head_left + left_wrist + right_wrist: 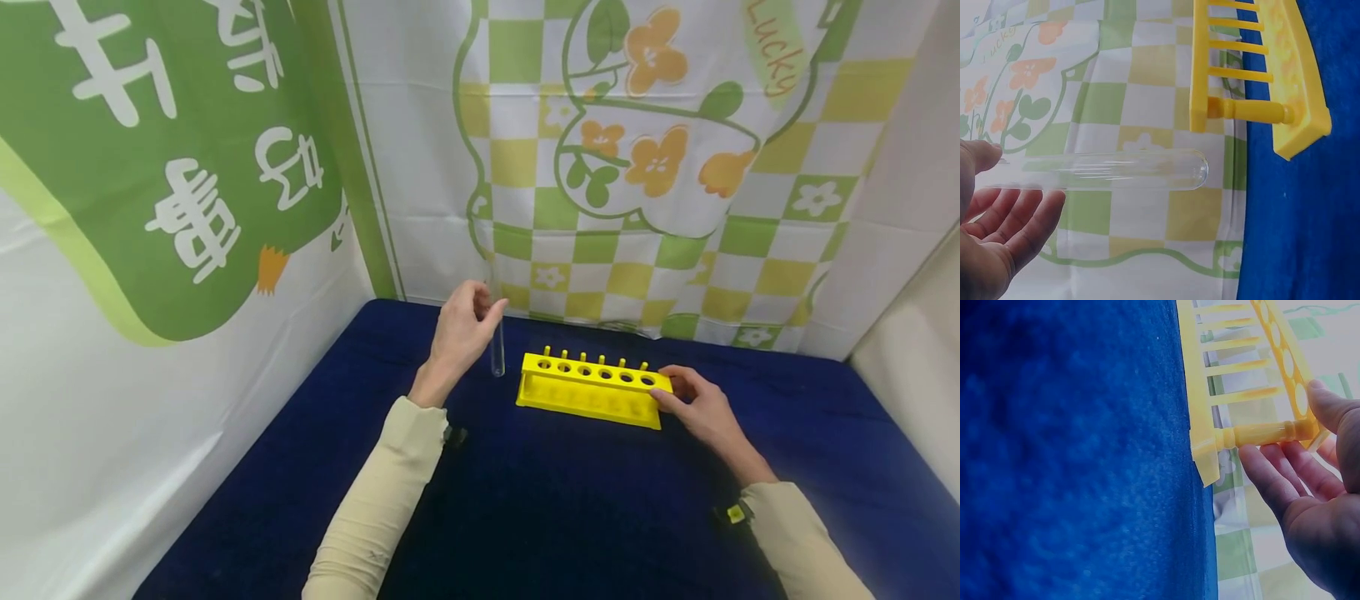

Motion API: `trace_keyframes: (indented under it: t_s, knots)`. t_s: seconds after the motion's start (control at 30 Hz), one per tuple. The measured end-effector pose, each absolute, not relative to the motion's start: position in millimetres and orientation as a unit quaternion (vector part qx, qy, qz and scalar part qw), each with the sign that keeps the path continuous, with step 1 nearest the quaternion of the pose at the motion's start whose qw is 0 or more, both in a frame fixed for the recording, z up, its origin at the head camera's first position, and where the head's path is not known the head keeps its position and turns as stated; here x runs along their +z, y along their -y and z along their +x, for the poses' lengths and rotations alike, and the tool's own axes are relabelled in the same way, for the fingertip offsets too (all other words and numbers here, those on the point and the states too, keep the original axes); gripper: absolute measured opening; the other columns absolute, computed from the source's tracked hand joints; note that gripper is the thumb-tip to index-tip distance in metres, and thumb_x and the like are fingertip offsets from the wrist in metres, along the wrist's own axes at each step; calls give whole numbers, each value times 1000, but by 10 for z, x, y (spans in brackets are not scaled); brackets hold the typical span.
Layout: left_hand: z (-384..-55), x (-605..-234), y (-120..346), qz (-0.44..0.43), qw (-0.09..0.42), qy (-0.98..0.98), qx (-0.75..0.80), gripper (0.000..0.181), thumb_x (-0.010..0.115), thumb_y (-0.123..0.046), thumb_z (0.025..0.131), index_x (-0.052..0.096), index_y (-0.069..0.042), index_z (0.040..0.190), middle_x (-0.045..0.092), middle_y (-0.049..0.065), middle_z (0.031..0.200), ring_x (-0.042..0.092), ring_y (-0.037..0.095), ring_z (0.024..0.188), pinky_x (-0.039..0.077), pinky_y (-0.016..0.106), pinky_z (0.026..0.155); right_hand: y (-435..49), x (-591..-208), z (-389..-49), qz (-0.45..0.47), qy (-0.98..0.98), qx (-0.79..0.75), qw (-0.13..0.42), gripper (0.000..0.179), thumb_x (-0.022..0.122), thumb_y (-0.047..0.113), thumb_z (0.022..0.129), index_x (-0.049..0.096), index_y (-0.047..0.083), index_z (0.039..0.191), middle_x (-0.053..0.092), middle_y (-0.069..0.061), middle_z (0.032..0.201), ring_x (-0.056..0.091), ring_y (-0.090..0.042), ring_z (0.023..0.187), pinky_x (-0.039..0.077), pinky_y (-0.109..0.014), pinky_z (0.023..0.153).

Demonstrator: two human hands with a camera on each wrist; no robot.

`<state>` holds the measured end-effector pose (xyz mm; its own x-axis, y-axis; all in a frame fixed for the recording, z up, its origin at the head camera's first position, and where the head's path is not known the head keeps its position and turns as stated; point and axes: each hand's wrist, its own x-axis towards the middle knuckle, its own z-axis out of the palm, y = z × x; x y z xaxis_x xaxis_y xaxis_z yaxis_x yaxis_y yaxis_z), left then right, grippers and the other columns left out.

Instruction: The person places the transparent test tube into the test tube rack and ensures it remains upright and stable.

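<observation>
A clear glass test tube (498, 354) hangs upright from my left hand (466, 327), pinched between thumb and fingers, its rounded end down. In the left wrist view the tube (1129, 170) looks transparent, with nothing visible inside. To its right stands a yellow test tube rack (592, 392) with a row of several round holes and a row of pegs behind them. No tube stands in the rack. My right hand (693, 402) grips the rack's right end, thumb on the top plate and fingers behind the end post, as the right wrist view shows.
A dark blue cloth (570, 500) covers the table under the rack. Behind it hangs a checked green, yellow and white curtain (555, 200). Another green and white curtain (247, 333) closes off the left side.
</observation>
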<state>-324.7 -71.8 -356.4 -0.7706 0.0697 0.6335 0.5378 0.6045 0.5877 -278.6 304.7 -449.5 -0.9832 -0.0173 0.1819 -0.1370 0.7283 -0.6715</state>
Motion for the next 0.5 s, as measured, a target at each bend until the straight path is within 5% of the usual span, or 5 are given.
trace_keyframes:
  t_s: [0.5]
  knots:
    - [-3288,-3481,577,-195,297,838,-415,26,63,-28,97,57,-6,110,61,8,95,63,20,82,54,31,71,-3040,-4477,-2775,43,929,357,85,64,60,54,92,51,7,135,63,-19,115,59,-29,98,52,-37,79]
